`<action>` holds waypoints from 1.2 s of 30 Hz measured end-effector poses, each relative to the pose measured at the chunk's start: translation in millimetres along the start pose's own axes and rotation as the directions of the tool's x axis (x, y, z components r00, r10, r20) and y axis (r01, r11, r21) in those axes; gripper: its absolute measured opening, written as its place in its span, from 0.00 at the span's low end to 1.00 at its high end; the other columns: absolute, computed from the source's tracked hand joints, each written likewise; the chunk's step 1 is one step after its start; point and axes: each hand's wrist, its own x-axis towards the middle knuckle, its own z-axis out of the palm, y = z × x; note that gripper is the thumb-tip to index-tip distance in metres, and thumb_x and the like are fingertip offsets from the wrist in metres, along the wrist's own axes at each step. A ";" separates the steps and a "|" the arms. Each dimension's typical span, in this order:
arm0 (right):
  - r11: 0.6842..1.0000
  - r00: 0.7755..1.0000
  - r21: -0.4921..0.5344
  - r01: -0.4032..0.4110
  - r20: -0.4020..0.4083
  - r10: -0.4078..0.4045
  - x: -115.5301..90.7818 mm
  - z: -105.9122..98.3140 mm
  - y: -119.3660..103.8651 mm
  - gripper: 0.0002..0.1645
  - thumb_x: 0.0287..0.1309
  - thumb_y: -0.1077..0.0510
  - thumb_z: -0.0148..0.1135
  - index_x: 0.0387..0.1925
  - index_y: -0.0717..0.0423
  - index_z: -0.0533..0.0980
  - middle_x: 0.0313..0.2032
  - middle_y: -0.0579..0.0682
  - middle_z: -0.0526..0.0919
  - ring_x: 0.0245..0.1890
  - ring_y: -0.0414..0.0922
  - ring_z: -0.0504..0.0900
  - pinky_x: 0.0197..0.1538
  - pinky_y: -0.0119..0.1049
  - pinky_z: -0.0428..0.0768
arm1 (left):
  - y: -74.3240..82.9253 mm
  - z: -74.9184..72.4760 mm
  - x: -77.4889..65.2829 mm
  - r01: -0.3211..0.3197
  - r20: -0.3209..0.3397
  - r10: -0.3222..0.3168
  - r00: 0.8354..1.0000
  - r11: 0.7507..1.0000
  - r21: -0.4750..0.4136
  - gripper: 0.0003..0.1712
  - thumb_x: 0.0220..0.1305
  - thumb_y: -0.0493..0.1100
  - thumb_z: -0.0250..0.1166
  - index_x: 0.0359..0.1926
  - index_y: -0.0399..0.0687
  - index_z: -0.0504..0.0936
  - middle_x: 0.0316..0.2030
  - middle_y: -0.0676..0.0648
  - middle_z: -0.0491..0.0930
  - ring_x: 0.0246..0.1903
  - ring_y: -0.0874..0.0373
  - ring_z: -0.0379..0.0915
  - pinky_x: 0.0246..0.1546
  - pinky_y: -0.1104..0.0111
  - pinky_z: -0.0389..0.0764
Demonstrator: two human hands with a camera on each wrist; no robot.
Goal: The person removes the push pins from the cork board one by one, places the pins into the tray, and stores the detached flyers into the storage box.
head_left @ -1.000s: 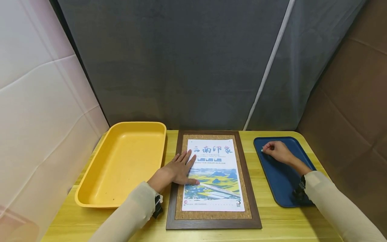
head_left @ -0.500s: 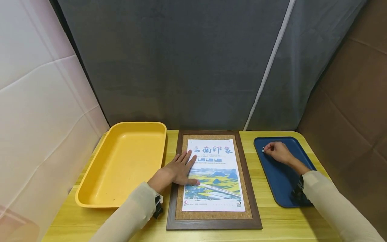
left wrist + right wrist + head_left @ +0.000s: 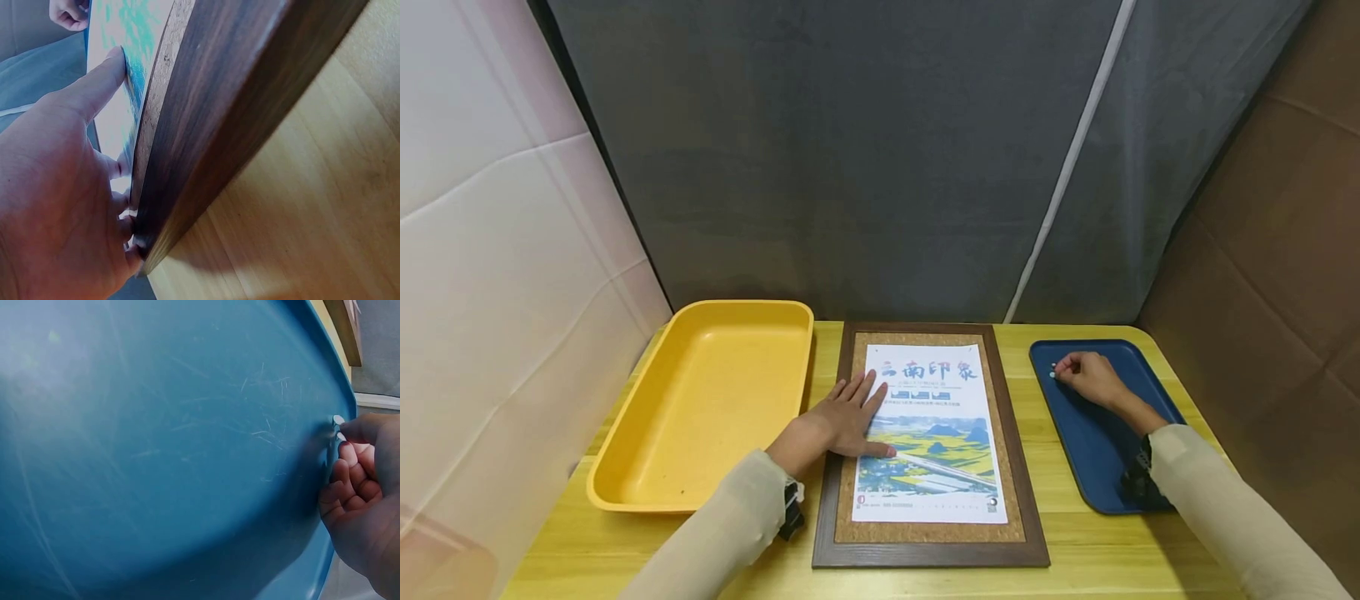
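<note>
My left hand (image 3: pixel 842 422) lies flat with spread fingers on the left side of a poster (image 3: pixel 925 400). This printed sheet, with blue characters and a landscape, sits on a cork board (image 3: pixel 940 533) in a dark brown frame (image 3: pixel 206 106). Small dark dots mark the poster's top corners. Over the far left part of a blue tray (image 3: pixel 1097 458), my right hand (image 3: pixel 1090 377) pinches a small white thumbtack (image 3: pixel 340 435) between thumb and index finger. A second small white tack (image 3: pixel 338 419) lies right beside the fingertips. The other right fingers are curled.
A deep yellow tray (image 3: pixel 730 392) stands left of the frame. All of it rests on a light wooden table (image 3: pixel 1060 533). A grey curtain (image 3: pixel 850 167) hangs behind, with a white sheet on the left and a brown one on the right.
My right hand has shifted very slightly to the right, and the white tacks by its fingertips show more. The left hand stays put on the poster.
</note>
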 end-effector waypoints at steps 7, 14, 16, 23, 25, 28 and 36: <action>1.000 0.999 -0.012 0.023 -0.030 -0.023 -1.8 -1.3 -4.0 0.06 0.71 0.64 0.65 0.42 0.66 0.83 0.35 0.56 0.86 0.31 0.44 0.78 0.34 0.32 0.76 | -0.8 -2.0 -0.2 -0.004 -0.001 0.004 1.000 1.000 0.001 0.65 0.66 0.81 0.56 0.87 0.50 0.41 0.86 0.42 0.32 0.85 0.44 0.27 0.83 0.48 0.39; 0.998 0.997 0.000 0.070 -0.016 -0.070 -7.5 -2.2 -16.0 0.06 0.71 0.63 0.66 0.42 0.65 0.84 0.35 0.54 0.87 0.30 0.42 0.78 0.34 0.33 0.76 | -1.0 -2.2 -0.6 -0.005 -0.001 0.005 1.000 1.000 0.000 0.65 0.66 0.81 0.56 0.87 0.50 0.41 0.86 0.41 0.32 0.85 0.44 0.27 0.83 0.48 0.39; 0.996 0.996 0.007 0.085 -0.006 -0.084 -8.9 -1.1 -18.0 0.06 0.71 0.63 0.67 0.42 0.64 0.84 0.34 0.53 0.86 0.30 0.41 0.78 0.34 0.33 0.77 | -0.8 -1.6 -0.6 -0.005 0.000 0.005 1.000 1.000 -0.001 0.65 0.66 0.81 0.56 0.87 0.50 0.41 0.86 0.41 0.33 0.85 0.44 0.27 0.83 0.48 0.38; 0.987 0.987 0.026 0.159 0.027 -0.159 -14.6 0.3 -29.8 0.05 0.70 0.65 0.67 0.42 0.64 0.85 0.34 0.51 0.86 0.31 0.40 0.79 0.35 0.32 0.78 | -0.3 -0.4 -0.3 -0.007 -0.005 0.007 1.000 1.000 0.006 0.65 0.65 0.81 0.56 0.87 0.50 0.42 0.86 0.41 0.33 0.85 0.44 0.28 0.83 0.47 0.40; 0.983 0.983 0.027 0.179 0.035 -0.180 -15.9 0.4 -33.9 0.04 0.70 0.65 0.67 0.41 0.65 0.85 0.33 0.50 0.86 0.32 0.40 0.79 0.35 0.32 0.79 | -0.4 -0.3 -0.1 -0.008 -0.006 0.008 1.000 1.000 0.008 0.65 0.65 0.81 0.55 0.87 0.50 0.42 0.86 0.41 0.33 0.85 0.43 0.28 0.83 0.47 0.40; 0.979 0.978 0.024 0.202 0.040 -0.203 -17.5 1.6 -40.4 0.04 0.69 0.65 0.68 0.41 0.64 0.85 0.33 0.49 0.86 0.32 0.39 0.80 0.35 0.32 0.79 | -0.7 -0.4 0.1 -0.011 -0.009 0.011 1.000 1.000 0.005 0.65 0.65 0.81 0.56 0.87 0.50 0.42 0.86 0.41 0.33 0.85 0.43 0.28 0.83 0.47 0.39; 0.968 0.965 0.023 0.250 0.076 -0.251 -22.2 7.0 -52.6 0.03 0.69 0.65 0.68 0.41 0.62 0.85 0.34 0.45 0.86 0.33 0.37 0.80 0.37 0.32 0.80 | -1.5 0.2 0.9 -0.013 -0.008 0.013 1.000 1.000 0.009 0.65 0.66 0.81 0.55 0.87 0.49 0.42 0.86 0.41 0.33 0.85 0.43 0.28 0.83 0.47 0.39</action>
